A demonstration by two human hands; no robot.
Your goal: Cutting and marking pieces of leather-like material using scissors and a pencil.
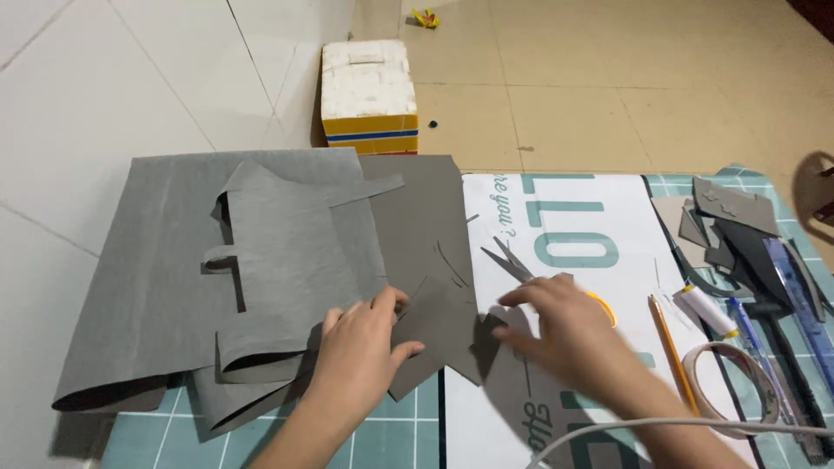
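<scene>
On grey paper (287, 252), left hand (360, 347); right hand (560, 326) over scissors (512, 260).

At frame centre, our left hand (360, 352) presses the grey cut sheet (434, 321); our right hand (560, 334) covers yellow-handled scissors (512, 260).

Floor (625, 78): beige tiles, dull sheen, grout lines visible. Wall (113, 78) at left: large white tiles, meeting the floor at a corner. A white foam box (368, 94) with a yellow and blue band stands on the floor against that wall. A small yellow object (426, 17) lies farther back. Lighting is even and soft, with a dark shadow at far right.
</scene>
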